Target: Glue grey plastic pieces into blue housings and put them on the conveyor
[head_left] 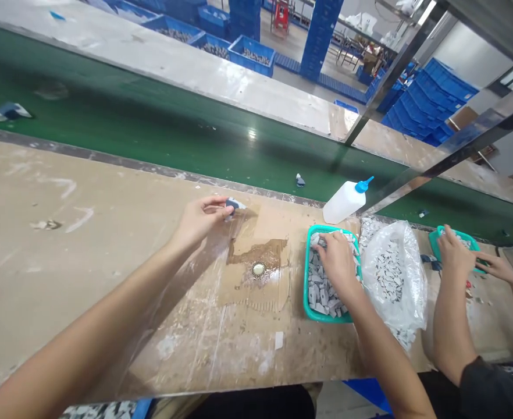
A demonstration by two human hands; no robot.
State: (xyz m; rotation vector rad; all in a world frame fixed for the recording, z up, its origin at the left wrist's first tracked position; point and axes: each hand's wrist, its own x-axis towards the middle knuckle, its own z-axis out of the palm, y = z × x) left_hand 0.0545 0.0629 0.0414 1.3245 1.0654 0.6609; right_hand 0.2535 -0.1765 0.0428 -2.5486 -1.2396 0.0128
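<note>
Between the thumb and fingers of my left hand [204, 218] is a small dark blue and white plastic piece [235, 203], held just above the cardboard-covered table near the belt. My right hand [337, 256] reaches into a teal basket [306, 285] of small grey and white pieces [321, 288]. Its fingers are bent together among the pieces, and what they grip, if anything, is hidden. A small round metal cap [259, 269] with pale contents sits on a stained cardboard patch [256, 294] between my hands. Behind the basket a white bottle [344, 202] with a blue nozzle stands tilted in view.
A green conveyor belt [173, 145] runs along the far side, carrying a few small pieces [300, 180]. Right of the basket lies a clear plastic bag [413, 279] of small parts. Further right, a co-worker's hands [457, 253] work at another teal basket [470, 241]. A metal post [383, 87] rises beyond the bottle.
</note>
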